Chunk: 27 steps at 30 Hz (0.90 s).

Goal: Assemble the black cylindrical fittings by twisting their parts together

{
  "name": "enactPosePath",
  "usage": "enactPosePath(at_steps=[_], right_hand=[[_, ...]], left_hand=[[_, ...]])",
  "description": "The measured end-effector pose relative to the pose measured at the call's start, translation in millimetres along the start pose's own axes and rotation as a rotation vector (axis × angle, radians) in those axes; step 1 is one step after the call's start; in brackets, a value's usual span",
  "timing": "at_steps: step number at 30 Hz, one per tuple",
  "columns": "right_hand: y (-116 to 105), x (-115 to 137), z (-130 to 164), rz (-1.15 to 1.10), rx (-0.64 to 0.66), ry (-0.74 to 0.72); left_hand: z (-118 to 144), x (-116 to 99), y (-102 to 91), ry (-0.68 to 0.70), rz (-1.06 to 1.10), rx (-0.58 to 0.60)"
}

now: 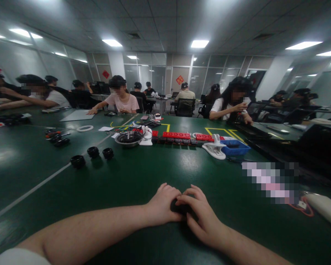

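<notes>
Close to me, above the green table, both my hands meet around a small black object. Its kind is hard to make out, since my fingers cover much of it. My left hand is closed around its left side, knuckles up. On the other side, the curved fingers of my right hand rest on its top and right edge, thumb low. Farther left stand three black, round, ring-like parts: one nearest, one in the middle and one to the right.
Across the table runs a row of red blocks, between a metal bowl of dark items and a blue bin. A white clamp-like stand is beside the bin. At right lies a white pouch. Several people sit beyond.
</notes>
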State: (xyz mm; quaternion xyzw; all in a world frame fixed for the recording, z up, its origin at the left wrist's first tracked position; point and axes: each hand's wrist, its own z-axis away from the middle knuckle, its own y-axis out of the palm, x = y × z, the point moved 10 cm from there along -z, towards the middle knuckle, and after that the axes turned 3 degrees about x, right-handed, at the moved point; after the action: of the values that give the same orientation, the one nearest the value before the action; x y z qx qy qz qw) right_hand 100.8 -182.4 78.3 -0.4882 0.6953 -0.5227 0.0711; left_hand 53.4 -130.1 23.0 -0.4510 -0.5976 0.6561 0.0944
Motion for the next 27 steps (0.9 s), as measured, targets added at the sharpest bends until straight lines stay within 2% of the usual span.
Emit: enactPosePath(at_steps=[4,7,11,13,21,27], right_hand=[[1,5,1,0.021,0.026,-0.031],[-7,4,4,0.059,-0.057,-0.040],[-19,-14,8,0.140,-0.212,0.090],[-21,-24,10,0.161,-0.250,0.169],[-14,-34,8,0.187,-0.182,0.278],[-14,-27,5,0.188,-0.181,0.238]], left_hand=[[-1,1,2.1,0.007,-0.005,0.002],[0,1,-0.3,0.010,0.018,-0.014],[2,-1,-4.1,0.020,0.036,-0.025],[2,-2,-4.9,0.019,0.032,-0.029],[1,-1,-3.7,0.010,0.043,-0.021],[1,-2,-2.6,0.016,0.039,-0.010]])
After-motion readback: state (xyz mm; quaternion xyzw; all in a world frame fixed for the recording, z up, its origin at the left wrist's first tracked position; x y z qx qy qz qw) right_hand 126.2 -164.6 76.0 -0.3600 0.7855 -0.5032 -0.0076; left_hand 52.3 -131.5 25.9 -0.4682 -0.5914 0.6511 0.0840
